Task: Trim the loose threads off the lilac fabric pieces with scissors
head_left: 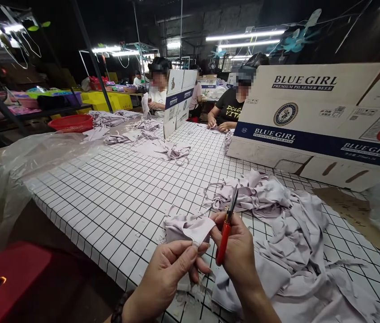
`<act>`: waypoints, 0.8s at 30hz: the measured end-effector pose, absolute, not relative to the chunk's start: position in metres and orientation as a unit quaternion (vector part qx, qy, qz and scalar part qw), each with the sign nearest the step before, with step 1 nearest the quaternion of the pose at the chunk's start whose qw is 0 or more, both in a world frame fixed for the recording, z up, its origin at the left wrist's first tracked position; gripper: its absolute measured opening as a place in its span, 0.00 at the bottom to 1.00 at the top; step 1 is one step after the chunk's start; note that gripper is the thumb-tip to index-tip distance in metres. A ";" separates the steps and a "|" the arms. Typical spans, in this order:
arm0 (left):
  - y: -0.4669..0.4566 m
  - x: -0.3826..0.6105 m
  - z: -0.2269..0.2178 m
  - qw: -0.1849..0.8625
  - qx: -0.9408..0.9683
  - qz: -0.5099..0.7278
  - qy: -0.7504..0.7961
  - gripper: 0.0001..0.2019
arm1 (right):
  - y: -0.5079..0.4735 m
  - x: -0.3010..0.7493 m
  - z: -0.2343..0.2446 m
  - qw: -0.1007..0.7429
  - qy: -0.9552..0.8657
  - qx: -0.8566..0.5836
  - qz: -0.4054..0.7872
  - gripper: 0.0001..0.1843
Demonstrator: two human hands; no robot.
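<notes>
My left hand (pixel 171 269) pinches the edge of a pale lilac-grey fabric piece (pixel 186 229) between thumb and fingertips. In my right hand (pixel 239 251) is a pair of red-handled scissors (pixel 224 242), its dark blades pointing up and away from me. The fingertips of that hand also meet the right corner of the same fabric piece. Close by on the right lies a heap of matching fabric pieces (pixel 287 233) with narrow straps, spreading toward the table's near side. Small scraps lie on the tabletop beneath my hands.
A white, black-gridded tablecloth (pixel 109 197) covers the table. Cardboard boxes (pixel 311 107) stand along its right and far side. Two people (pixel 228 107) work across from me. More fabric (pixel 163 148), a red basket (pixel 72 123), plastic sheeting (pixel 18 175) and a red stool (pixel 18 273) are at left.
</notes>
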State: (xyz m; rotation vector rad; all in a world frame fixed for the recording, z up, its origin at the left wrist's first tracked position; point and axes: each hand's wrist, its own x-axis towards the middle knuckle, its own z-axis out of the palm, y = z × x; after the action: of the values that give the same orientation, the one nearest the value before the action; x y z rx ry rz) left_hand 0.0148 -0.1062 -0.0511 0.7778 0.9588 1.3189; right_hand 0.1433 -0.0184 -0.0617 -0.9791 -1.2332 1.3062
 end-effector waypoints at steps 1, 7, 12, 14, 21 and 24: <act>-0.106 0.015 -0.051 0.617 0.342 0.572 0.419 0.15 | -0.018 0.144 -0.063 0.518 -0.514 -0.409 0.548 0.12; -0.104 0.009 -0.045 0.577 0.358 0.590 0.436 0.15 | -0.015 0.147 -0.070 0.496 -0.515 -0.440 0.543 0.14; -0.105 -0.001 -0.035 0.508 0.372 0.611 0.479 0.14 | -0.008 0.147 -0.069 0.444 -0.515 -0.514 0.523 0.13; -0.105 -0.003 -0.034 0.497 0.380 0.607 0.490 0.14 | -0.006 0.147 -0.069 0.425 -0.513 -0.514 0.541 0.15; -0.104 -0.001 -0.035 0.467 0.397 0.622 0.487 0.13 | -0.010 0.152 -0.069 0.406 -0.531 -0.504 0.546 0.12; -0.102 -0.006 -0.032 0.442 0.371 0.647 0.498 0.11 | -0.009 0.157 -0.070 0.383 -0.544 -0.539 0.516 0.09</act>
State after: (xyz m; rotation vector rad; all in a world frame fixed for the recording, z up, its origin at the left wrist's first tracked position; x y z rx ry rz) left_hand -0.0056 -0.1017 -0.0321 0.9209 1.2371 1.6065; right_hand 0.1572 -0.0088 -0.0704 -1.3752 -1.3869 1.3160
